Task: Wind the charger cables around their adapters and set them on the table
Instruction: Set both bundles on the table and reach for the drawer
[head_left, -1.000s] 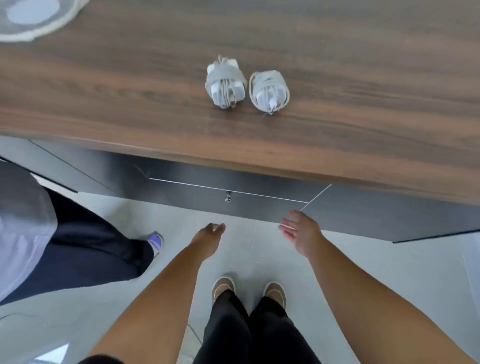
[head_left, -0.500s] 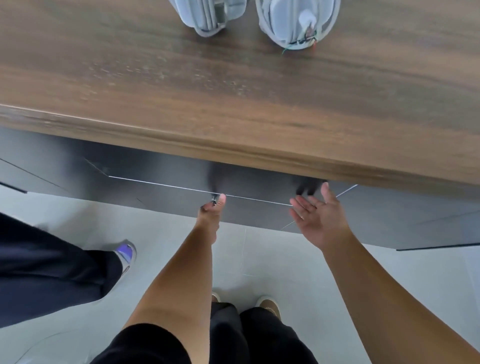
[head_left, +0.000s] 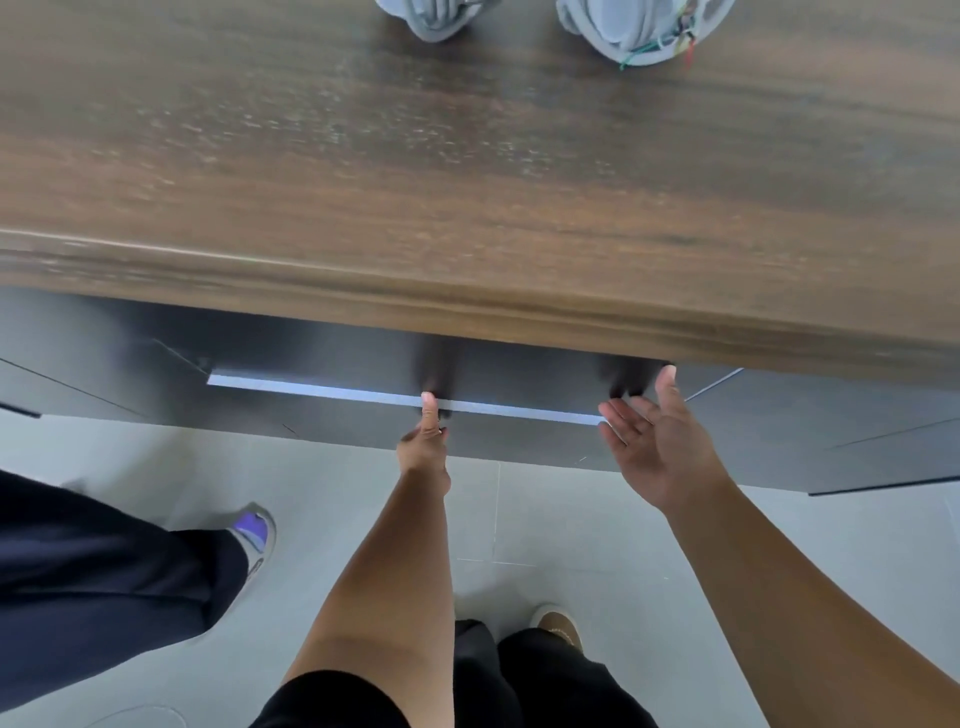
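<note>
Looking down, we see the two wound chargers at the 12 o'clock edge of the wooden table (head_left: 467, 182): the left charger (head_left: 434, 18) and the right charger (head_left: 639, 31), both cut by the frame, near each other but apart. Our left hand (head_left: 425, 449) is at the drawer front (head_left: 363, 415) below the table edge, thumb up on its top edge; the other fingers are hidden, maybe pinching a small knob. Our right hand (head_left: 660, 441), at 3 o'clock from it, has its fingers straight and spread, holding nothing. Another person's dark trouser leg (head_left: 104, 582) stands at 8 o'clock.
</note>
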